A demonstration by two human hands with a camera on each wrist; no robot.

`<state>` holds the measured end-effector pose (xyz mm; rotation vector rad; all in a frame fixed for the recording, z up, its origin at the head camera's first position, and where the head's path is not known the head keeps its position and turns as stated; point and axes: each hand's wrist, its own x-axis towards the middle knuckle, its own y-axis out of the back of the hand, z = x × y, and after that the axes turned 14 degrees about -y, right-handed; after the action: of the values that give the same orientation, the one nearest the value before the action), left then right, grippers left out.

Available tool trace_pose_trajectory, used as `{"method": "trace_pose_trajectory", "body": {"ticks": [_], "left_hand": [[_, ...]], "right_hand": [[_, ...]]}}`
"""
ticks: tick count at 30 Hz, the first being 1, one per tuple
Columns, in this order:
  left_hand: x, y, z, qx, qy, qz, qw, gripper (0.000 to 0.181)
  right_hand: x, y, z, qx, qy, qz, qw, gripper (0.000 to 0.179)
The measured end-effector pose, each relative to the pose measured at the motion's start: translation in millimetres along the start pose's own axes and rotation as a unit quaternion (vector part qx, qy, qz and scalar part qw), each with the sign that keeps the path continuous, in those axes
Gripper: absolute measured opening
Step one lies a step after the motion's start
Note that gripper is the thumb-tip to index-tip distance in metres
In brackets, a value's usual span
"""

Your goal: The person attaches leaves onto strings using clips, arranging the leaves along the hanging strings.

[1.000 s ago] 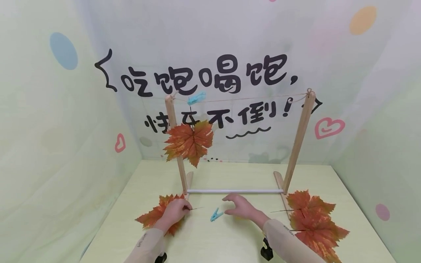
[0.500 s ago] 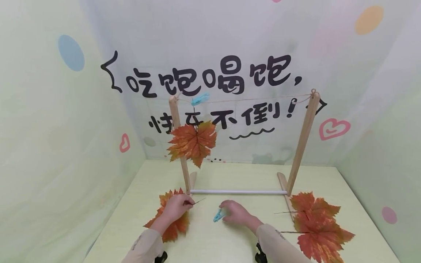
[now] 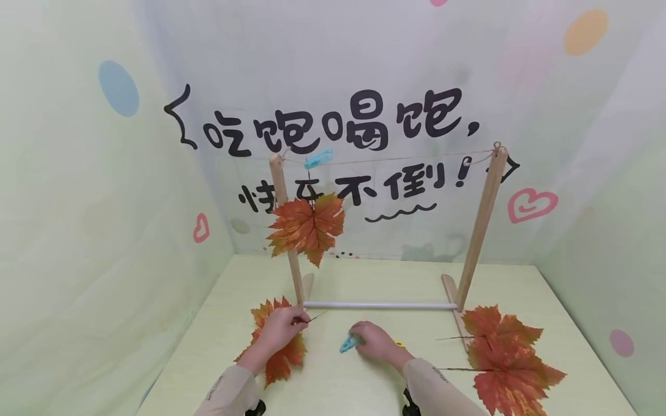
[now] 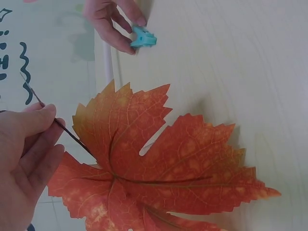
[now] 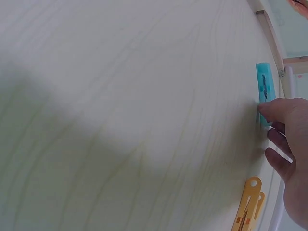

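Observation:
My left hand (image 3: 281, 330) pinches the thin dark stem of an orange-red artificial maple leaf (image 4: 159, 163) between thumb and fingers. The leaf spreads below and beside that hand, over the table's left part. My right hand (image 3: 376, 341) pinches a light blue clothespin (image 5: 264, 86) by its handle end, with thumb and fingertips on either side, low over the table. In the left wrist view the same blue peg shows between the right hand's fingertips. Another leaf (image 3: 307, 225) hangs by its stem from a second blue clothespin (image 3: 318, 159) on a string.
A wooden frame with a left post (image 3: 295, 277), a right post (image 3: 481, 231) and a white crossbar (image 3: 380, 305) carries the string (image 3: 395, 156). Two more leaves (image 3: 507, 364) lie at the right. A yellow clothespin (image 5: 248, 204) lies by the right hand.
My right hand has come down onto the blue clothespin and gripped it. My left hand has raised the leaf's stem slightly. The head view has shifted a little.

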<state>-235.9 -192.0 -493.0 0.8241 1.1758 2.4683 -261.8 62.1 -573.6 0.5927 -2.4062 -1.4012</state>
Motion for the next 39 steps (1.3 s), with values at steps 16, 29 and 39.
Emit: {"method": "trace_pose_trajectory", "body": {"ticks": [16, 29, 39], "left_hand": [[12.3, 15.5, 14.5, -0.017, 0.008, 0.021, 0.9996, 0.011], [39.7, 32.2, 35.3, -0.066, 0.026, 0.055, 0.9960, 0.009], [52.6, 45.8, 48.3, -0.067, 0.005, 0.067, 0.9955, 0.009]], "right_hand": [[-6.8, 18, 5, -0.006, 0.019, 0.023, 0.9995, 0.022], [-9.6, 89, -2, -0.028, 0.052, 0.031, 0.9978, 0.021], [-8.5, 154, -16, -0.045, 0.083, 0.064, 0.9935, 0.022]]}}
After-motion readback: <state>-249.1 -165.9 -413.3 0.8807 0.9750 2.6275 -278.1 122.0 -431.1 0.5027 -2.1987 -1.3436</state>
